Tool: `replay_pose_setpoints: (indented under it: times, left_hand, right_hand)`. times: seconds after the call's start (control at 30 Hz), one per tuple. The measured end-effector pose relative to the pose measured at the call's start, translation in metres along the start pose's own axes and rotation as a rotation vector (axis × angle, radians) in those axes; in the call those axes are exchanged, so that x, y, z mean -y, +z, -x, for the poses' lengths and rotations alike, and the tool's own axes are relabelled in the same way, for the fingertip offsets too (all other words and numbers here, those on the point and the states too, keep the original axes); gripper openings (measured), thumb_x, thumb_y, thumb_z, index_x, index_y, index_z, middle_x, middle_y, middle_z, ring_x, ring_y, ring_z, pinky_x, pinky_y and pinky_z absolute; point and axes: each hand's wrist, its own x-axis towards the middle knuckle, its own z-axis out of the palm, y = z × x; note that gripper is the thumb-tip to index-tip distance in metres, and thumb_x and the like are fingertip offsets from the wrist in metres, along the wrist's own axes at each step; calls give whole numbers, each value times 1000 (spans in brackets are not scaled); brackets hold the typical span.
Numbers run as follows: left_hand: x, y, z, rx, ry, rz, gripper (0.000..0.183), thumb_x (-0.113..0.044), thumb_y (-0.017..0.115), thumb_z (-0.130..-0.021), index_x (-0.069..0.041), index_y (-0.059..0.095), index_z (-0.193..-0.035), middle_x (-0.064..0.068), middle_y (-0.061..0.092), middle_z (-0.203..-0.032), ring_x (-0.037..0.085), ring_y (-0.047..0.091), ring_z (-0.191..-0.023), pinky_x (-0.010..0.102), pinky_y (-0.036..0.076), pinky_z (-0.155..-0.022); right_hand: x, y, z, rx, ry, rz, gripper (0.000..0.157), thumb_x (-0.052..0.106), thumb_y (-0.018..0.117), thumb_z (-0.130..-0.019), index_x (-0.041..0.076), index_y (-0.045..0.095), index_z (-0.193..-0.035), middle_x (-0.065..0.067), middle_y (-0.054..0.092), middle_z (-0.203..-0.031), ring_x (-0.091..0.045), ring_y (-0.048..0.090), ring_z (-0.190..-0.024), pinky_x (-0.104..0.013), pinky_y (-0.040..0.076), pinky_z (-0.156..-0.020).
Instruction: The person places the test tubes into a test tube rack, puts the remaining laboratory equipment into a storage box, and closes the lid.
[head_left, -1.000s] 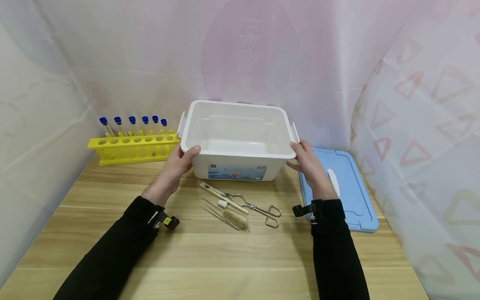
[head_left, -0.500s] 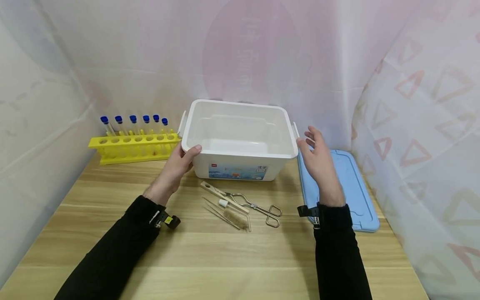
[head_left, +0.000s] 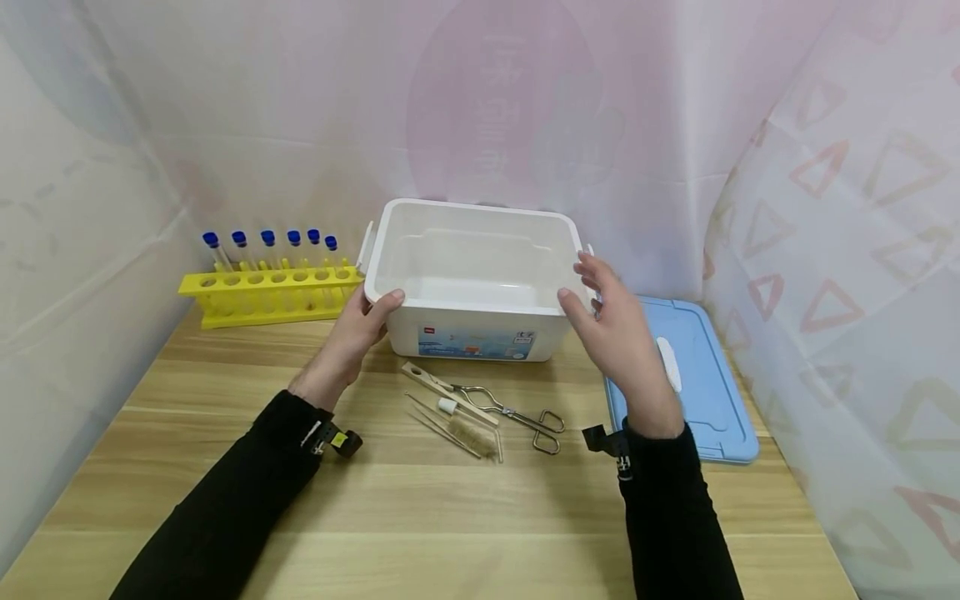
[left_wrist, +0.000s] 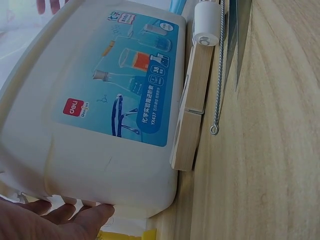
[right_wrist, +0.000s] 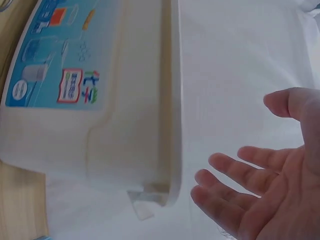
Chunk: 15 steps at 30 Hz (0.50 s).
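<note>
A white plastic box (head_left: pixel 487 320), open at the top, stands at the back of the table with a blue printed label (left_wrist: pixel 135 75) on its front. At its front-left corner, my left hand (head_left: pixel 343 340) grips the rim, thumb on top and fingers against the side wall. My right hand (head_left: pixel 621 346) hovers by the front-right corner with fingers spread. The right wrist view shows a gap between those fingers (right_wrist: pixel 245 172) and the box. In front of the box lie crucible tongs (head_left: pixel 510 413), a wooden test tube clamp (left_wrist: pixel 189 132), a bristle brush (head_left: pixel 472 437) and tweezers (left_wrist: pixel 239 45).
Left of the box is a yellow rack (head_left: pixel 262 317) with several blue-capped test tubes (head_left: pixel 267 238). A blue lid (head_left: pixel 708 400) lies at the right, a white spatula-like piece (head_left: pixel 669 363) on it. Printed curtains (head_left: pixel 315 100) stand behind and at both sides.
My right hand has let go of the box's right corner, swung out to the right, then come back over the rim with spread fingers. The left hand has kept its hold.
</note>
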Motion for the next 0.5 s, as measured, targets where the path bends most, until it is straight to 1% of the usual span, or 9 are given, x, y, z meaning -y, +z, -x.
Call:
replay_pose_setpoints:
  times: [0.13,0.23,0.37,0.47,0.5]
  left_hand:
    - [0,1,1,-1,7,-2,84,-48,63,-99,-17,22,-165,16,31,-163,32,34,-145,59,22,-121]
    - [0,1,1,-2,7,-6,83,-48,64,-99,-18,23,-165,15,32,-162,32,34,-145,59,23,-121]
    - [0,2,1,-5,3,-11,82,-49,63,-99,-20,24,-164,15,32,-162,31,34,-146,58,23,-121]
    - [0,1,1,-8,0,-13,82,-49,63,-99,-20,24,-164,15,31,-163,31,33,-146,58,22,-121]
    - [0,1,1,-8,0,-13,82,-49,63,-99,-20,23,-164,15,31,-162,31,33,-146,58,22,-121]
  right_hand:
    - [14,3,8,99,-48,11,65,42,60,-104,16,39,-160,-5,47,-158,-26,45,-143,-47,44,-113]
    - [22,5,15,168,-72,33,63,38,63,-103,16,42,-158,-4,50,-155,-24,48,-140,-47,45,-112]
    - [32,9,22,253,-104,67,58,32,65,-102,14,47,-154,-6,58,-144,-22,56,-130,-45,50,-106]
    - [38,14,25,323,-129,89,54,30,67,-101,13,51,-150,-4,63,-136,-21,60,-123,-44,53,-101]
    - [38,16,25,345,-138,107,53,30,67,-101,13,52,-149,-3,63,-136,-20,61,-122,-43,54,-100]
